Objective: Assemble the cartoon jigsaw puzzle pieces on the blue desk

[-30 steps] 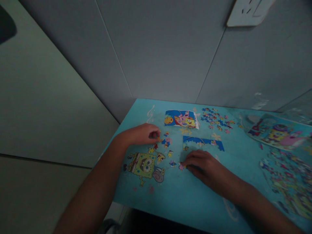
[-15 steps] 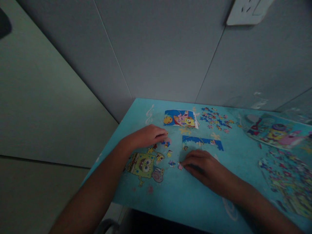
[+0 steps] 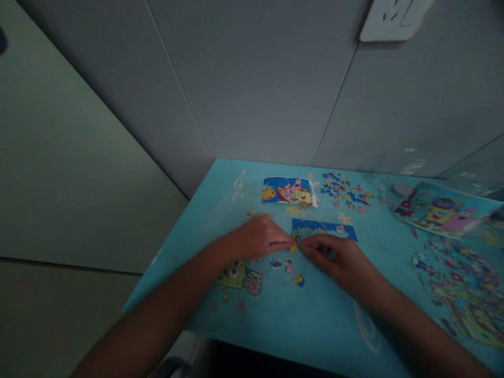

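My left hand (image 3: 264, 235) reaches across the table, its fingers pinched on a small yellow puzzle piece (image 3: 293, 247). My right hand (image 3: 337, 254) meets it from the right, thumb and fingertips closed together beside that piece; whatever they grip is hidden. Both sets of fingertips are at the lower left corner of a joined blue puzzle strip (image 3: 317, 226), partly covered by my right hand. Closer to me lie a blue-purple piece (image 3: 275, 264), a pink piece (image 3: 289, 266) and a yellow-and-blue piece (image 3: 298, 280). Another small piece (image 3: 251, 213) lies behind my left wrist.
A printed picture card (image 3: 289, 191) lies toward the wall. Right of it is a loose pile of puzzle pieces (image 3: 344, 190). Farther right are a clear bag with a cartoon print (image 3: 441, 212) and a bigger heap of pieces (image 3: 464, 289). The cartoon-printed turquoise table (image 3: 252, 325) meets a grey wall.
My left hand has moved right to the strip's corner, with a yellow piece at its fingertips. My right hand has left the pink piece and moved up to the same corner. The yellow-and-blue piece now shows.
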Demonstrator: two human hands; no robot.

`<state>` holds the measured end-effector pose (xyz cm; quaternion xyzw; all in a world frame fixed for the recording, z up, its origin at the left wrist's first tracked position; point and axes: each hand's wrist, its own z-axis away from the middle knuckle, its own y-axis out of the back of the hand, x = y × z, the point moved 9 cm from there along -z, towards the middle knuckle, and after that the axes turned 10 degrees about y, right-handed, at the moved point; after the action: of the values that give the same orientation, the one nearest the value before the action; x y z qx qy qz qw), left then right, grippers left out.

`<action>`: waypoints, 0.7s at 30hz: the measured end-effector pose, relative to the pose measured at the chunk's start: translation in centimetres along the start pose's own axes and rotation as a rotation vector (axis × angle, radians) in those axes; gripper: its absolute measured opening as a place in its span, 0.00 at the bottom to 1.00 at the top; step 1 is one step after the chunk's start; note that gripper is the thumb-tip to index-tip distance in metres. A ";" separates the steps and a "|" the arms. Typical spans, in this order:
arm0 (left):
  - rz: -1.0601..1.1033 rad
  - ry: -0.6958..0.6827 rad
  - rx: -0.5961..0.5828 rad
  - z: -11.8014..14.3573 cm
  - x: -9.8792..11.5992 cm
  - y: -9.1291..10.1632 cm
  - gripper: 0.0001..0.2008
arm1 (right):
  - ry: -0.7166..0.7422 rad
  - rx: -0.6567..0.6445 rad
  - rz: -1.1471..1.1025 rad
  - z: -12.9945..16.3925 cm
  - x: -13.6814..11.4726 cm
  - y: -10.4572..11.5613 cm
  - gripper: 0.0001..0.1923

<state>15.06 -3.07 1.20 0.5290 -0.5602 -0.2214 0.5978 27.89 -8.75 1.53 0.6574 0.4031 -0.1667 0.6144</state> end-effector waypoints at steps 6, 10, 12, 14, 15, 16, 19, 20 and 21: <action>-0.126 -0.095 0.064 0.1 1.3 0.1 0.11 | 0.024 0.014 0.173 0.1 1.0 -0.2 0.08; -0.234 -0.098 0.042 0.1 1.3 0.2 0.12 | 0.022 0.004 0.218 0.1 1.0 -0.5 0.05; -0.257 -0.096 0.032 0.1 1.3 0.1 0.13 | 0.035 -0.012 0.214 0.1 0.8 -0.9 0.05; -0.270 -0.092 0.027 0.1 1.2 -0.1 0.13 | 0.058 -0.019 0.206 0.1 0.6 -1.3 0.04; -0.277 -0.091 0.025 0.1 1.2 -0.1 0.13 | 0.068 -0.020 0.206 0.1 0.4 -1.4 0.04; -0.282 -0.090 0.027 0.1 1.3 -0.2 0.13 | 0.073 -0.020 0.209 0.1 0.4 -1.6 0.04; -0.287 -0.090 0.029 0.1 1.3 -0.1 0.13 | 0.074 -0.017 0.208 0.1 0.3 -1.8 0.04; -0.284 -0.091 0.026 0.1 1.3 -0.1 0.13 | 0.074 -0.017 0.201 0.1 0.3 -1.8 0.03; -0.280 -0.093 0.022 0.1 1.3 -0.1 0.13 | 0.076 -0.014 0.191 0.1 0.3 -1.8 0.03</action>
<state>15.35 -4.30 1.69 0.5976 -0.5102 -0.3208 0.5288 26.74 -8.89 0.08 0.6942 0.3629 -0.0795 0.6164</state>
